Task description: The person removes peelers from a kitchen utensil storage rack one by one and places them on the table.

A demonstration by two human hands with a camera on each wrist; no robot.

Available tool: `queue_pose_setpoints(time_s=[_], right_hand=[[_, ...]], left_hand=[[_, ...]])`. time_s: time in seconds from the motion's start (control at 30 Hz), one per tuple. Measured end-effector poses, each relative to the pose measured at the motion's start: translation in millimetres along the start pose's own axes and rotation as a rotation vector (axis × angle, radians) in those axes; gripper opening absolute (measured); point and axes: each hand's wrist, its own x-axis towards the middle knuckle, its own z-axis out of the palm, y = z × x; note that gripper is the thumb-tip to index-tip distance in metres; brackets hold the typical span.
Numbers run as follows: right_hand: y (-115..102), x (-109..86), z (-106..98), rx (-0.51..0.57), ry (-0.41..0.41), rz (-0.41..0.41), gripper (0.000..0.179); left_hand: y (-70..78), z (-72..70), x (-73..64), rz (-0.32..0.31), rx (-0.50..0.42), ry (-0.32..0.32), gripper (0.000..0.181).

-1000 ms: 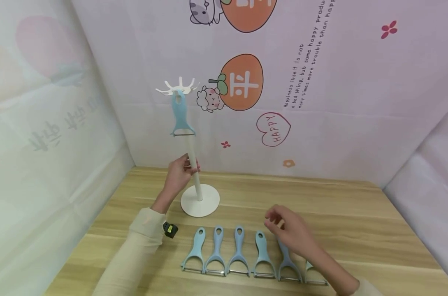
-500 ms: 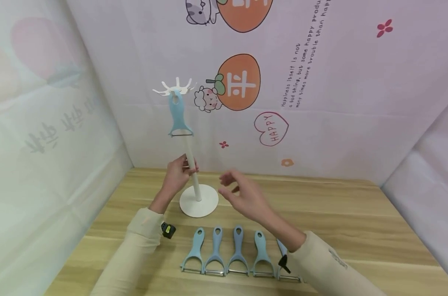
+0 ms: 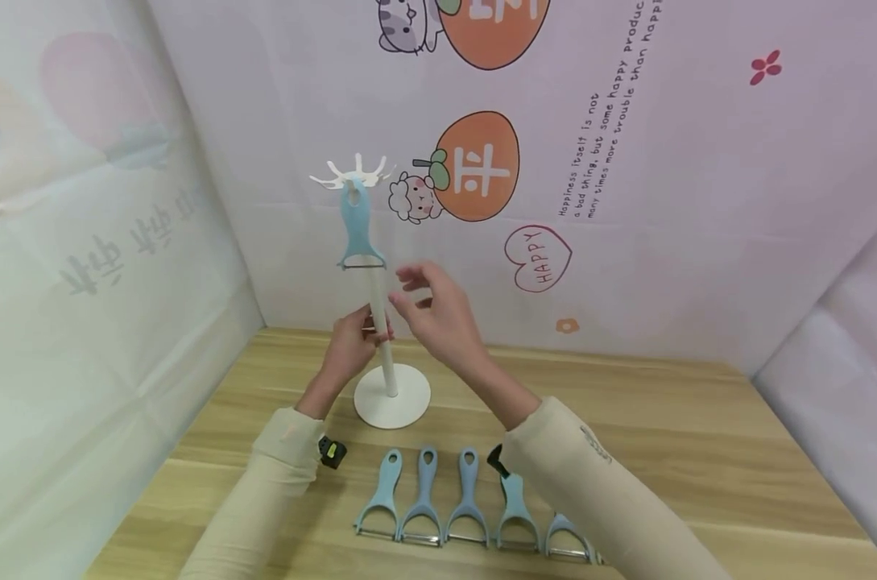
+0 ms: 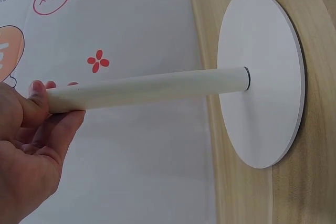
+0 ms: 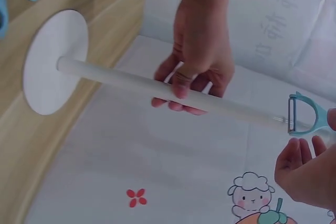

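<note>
My left hand (image 3: 346, 348) grips the pole (image 4: 152, 88) of a white hook stand, thumb on one side and fingers round the other. The stand's round base (image 3: 402, 411) rests on the table. From a hook of its white top (image 3: 329, 179) hangs a light blue Y-shaped peeler (image 3: 356, 221), blade downward. Just right of the pole and below that peeler is my right hand (image 3: 441, 318), fingers loosely bent and holding nothing. In the right wrist view its thumb overlaps the edge of the peeler (image 5: 313, 111); touching, I cannot tell.
Several blue peelers lie in a row on the wooden table (image 3: 670, 419), among them a darker blue one (image 3: 469, 499). My right sleeve (image 3: 590, 483) covers the row's right end. A printed white cloth wall (image 3: 663, 266) stands behind, with others at both sides.
My right hand has moved left and up from above the right end of the peeler row to beside the stand's pole. The left hand has kept its grip on the pole.
</note>
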Motion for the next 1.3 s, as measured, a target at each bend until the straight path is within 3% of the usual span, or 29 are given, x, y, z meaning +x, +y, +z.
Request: queue_pose_setpoints(time_s=[0.3,0.5,0.8,1.3], right_hand=[[-24,40.7,9,0.018,0.047,-0.011,0.038],[-35,55.9,11,0.053,-0.001,0.009,0.039],[-40,59.7,10,0.043,-0.028,0.024,0.022],[-58,56.0,-6,0.067,-0.007,-0.026,0.021]], left_hand=[[-3.8,2.7,0.6,0.008,-0.024,0.005,0.016],[-1.6,2.9,1.0,0.009,-0.029,-0.005,0.014],[0.2,0.5,1.1,0.000,-0.008,-0.012,0.014],[-1.3,1.8,0.2,-0.017,-0.008,-0.017,0.015]])
